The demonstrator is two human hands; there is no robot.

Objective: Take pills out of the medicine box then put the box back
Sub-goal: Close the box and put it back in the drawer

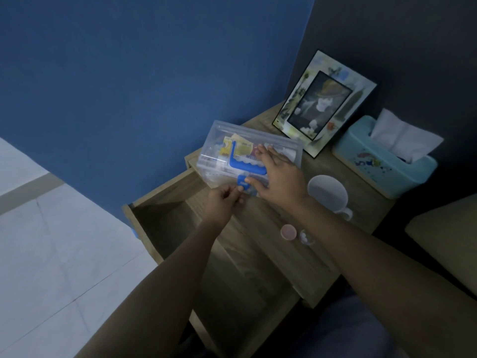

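Observation:
A clear plastic medicine box (219, 135) with a blue handle and a blue front latch (242, 182) stands on the wooden nightstand (271, 254), holding several medicine packets. My right hand (277, 177) lies flat on the lid, its thumb touching the latch. My left hand (224, 202) pinches the latch from below with its fingertips. A small pink cap (288, 232) and a little clear bottle (306, 236) with white pills inside sit on the nightstand near my right forearm.
The nightstand drawer (160, 215) is pulled open on the left, below the box. A white mug (329, 196), a teal tissue box (382, 161) and a picture frame (322, 102) stand behind. A blue wall is to the left.

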